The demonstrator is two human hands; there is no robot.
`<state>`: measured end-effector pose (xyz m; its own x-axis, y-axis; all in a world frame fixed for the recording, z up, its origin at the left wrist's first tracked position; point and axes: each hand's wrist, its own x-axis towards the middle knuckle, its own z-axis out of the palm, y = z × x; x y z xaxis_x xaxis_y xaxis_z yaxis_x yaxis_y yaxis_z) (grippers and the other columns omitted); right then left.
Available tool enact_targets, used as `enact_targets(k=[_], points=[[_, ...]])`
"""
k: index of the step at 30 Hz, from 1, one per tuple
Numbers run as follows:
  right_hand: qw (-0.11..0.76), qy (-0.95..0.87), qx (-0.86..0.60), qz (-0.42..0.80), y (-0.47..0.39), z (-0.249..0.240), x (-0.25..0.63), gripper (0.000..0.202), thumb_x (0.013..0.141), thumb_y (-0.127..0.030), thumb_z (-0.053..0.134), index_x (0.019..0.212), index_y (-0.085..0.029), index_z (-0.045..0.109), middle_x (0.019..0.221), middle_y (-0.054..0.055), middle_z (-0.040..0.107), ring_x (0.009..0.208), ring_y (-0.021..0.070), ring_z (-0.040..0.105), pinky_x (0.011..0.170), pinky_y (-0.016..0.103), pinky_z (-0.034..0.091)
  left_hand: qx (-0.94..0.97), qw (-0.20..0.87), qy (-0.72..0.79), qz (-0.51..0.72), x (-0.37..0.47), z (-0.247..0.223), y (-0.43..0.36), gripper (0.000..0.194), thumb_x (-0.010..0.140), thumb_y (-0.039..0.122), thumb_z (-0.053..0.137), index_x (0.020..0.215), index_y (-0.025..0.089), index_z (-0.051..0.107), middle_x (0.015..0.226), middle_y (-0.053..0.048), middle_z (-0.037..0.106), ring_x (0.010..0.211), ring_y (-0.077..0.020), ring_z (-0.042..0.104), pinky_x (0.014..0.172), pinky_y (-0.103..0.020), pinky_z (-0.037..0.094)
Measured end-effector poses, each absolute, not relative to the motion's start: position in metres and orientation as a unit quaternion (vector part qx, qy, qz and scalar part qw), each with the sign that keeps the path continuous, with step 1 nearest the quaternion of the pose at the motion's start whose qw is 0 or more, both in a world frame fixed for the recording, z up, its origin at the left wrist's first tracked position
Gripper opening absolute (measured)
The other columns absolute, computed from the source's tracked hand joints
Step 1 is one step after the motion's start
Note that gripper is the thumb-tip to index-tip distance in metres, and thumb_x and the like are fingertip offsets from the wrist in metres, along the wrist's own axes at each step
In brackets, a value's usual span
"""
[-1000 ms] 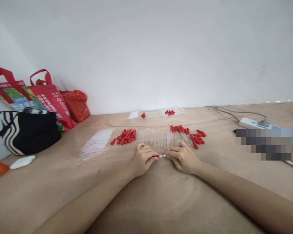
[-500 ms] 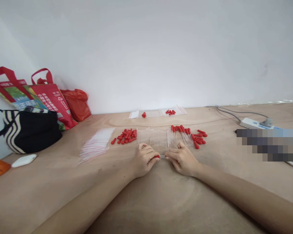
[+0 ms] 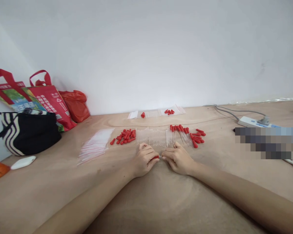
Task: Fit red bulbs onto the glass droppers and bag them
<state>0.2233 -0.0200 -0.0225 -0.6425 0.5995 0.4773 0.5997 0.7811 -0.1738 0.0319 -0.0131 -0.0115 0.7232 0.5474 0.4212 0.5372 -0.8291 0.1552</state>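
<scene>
Between the fingers of my left hand is a red rubber bulb, its end pointing right. My right hand pinches a thin clear glass dropper tube, mostly hidden by the fingers, that meets the bulb's open end. Beyond my hands lies a row of clear tubes. A pile of loose red bulbs is left of that row. On its right lie several droppers with red bulbs fitted, and more red bulbs beside them.
Clear zip bags lie fanned at the left. Farther back are more tubes and bulbs on a plastic bag. Shopping bags, a black pouch and a white case stand far left. A power strip is at right.
My right hand has shifted left, nearer my left hand, so less of the tube shows between them. The camera view has moved slightly.
</scene>
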Motion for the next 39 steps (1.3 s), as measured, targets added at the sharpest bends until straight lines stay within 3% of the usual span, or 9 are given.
enact_targets(k=[6,9,13,16,19,28,36,39], points=[[0.223,-0.919,-0.321,-0.048,-0.016,-0.016,0.225,0.025,0.085,-0.020,0.033,0.085,-0.018,0.058,0.072,0.003,0.059,0.061,0.0125,0.046,0.061,0.029,0.024,0.903,0.013,0.334,0.270,0.032,-0.011,-0.010,0.018,0.085,0.027,0.042,0.079,0.020,0.057,0.073,0.001,0.064,0.074,-0.0135,0.055,0.083,-0.033,0.026],[0.198,-0.916,-0.334,-0.098,-0.014,-0.008,0.230,0.023,0.082,-0.020,0.036,0.084,-0.020,0.059,0.073,0.005,0.059,0.067,0.0160,0.048,0.063,0.031,0.025,0.882,-0.005,0.362,0.301,0.030,-0.012,-0.006,0.015,0.084,0.028,0.044,0.090,0.021,0.056,0.085,-0.001,0.063,0.083,-0.0150,0.055,0.085,-0.034,0.025],[0.280,-0.837,-0.461,-0.091,0.004,-0.005,0.251,0.025,0.080,-0.020,0.037,0.093,-0.018,0.058,0.080,0.007,0.061,0.073,0.0180,0.052,0.065,0.030,0.029,0.853,-0.017,0.420,0.308,0.023,-0.013,-0.001,0.028,0.081,0.029,0.049,0.108,0.019,0.048,0.102,-0.006,0.058,0.096,-0.0191,0.050,0.087,-0.036,0.026],[0.331,-0.713,-0.617,-0.031,0.025,-0.008,0.275,0.028,0.077,-0.022,0.039,0.101,-0.017,0.053,0.074,0.005,0.061,0.064,0.0169,0.053,0.057,0.026,0.031,0.849,-0.008,0.449,0.280,0.020,-0.014,0.002,0.020,0.079,0.025,0.050,0.098,0.020,0.052,0.096,-0.004,0.058,0.091,-0.0193,0.051,0.084,-0.038,0.028],[0.326,-0.656,-0.680,-0.022,0.041,-0.014,0.292,0.023,0.074,-0.021,0.041,0.094,-0.017,0.053,0.068,0.004,0.058,0.059,0.0164,0.051,0.053,0.025,0.031,0.849,0.002,0.457,0.264,0.021,-0.015,0.003,0.014,0.077,0.023,0.051,0.091,0.021,0.055,0.092,-0.003,0.058,0.089,-0.0189,0.052,0.083,-0.039,0.028],[0.288,-0.680,-0.672,-0.059,0.049,-0.031,0.291,0.019,0.071,-0.015,0.040,0.076,-0.017,0.059,0.078,0.008,0.056,0.064,0.0157,0.052,0.057,0.025,0.033,0.851,0.011,0.460,0.254,0.022,-0.014,0.003,0.008,0.076,0.021,0.052,0.083,0.020,0.058,0.093,-0.002,0.057,0.091,-0.0190,0.052,0.084,-0.040,0.027],[0.244,-0.711,-0.651,-0.105,0.035,-0.023,0.277,0.023,0.076,-0.034,0.042,0.082,-0.019,0.059,0.086,0.007,0.061,0.078,0.0218,0.055,0.072,0.035,0.030,0.852,0.017,0.458,0.253,0.022,-0.014,0.002,0.007,0.077,0.021,0.052,0.080,0.020,0.058,0.091,-0.002,0.058,0.090,-0.0188,0.052,0.083,-0.039,0.026],[0.223,-0.706,-0.664,-0.108,0.034,-0.024,0.276,0.021,0.076,-0.032,0.042,0.083,-0.019,0.057,0.084,0.006,0.063,0.077,0.0213,0.056,0.073,0.036,0.026,0.851,0.019,0.463,0.247,0.022,-0.014,0.002,0.007,0.077,0.022,0.052,0.080,0.020,0.058,0.091,-0.002,0.058,0.090,-0.0185,0.052,0.082,-0.039,0.026]])
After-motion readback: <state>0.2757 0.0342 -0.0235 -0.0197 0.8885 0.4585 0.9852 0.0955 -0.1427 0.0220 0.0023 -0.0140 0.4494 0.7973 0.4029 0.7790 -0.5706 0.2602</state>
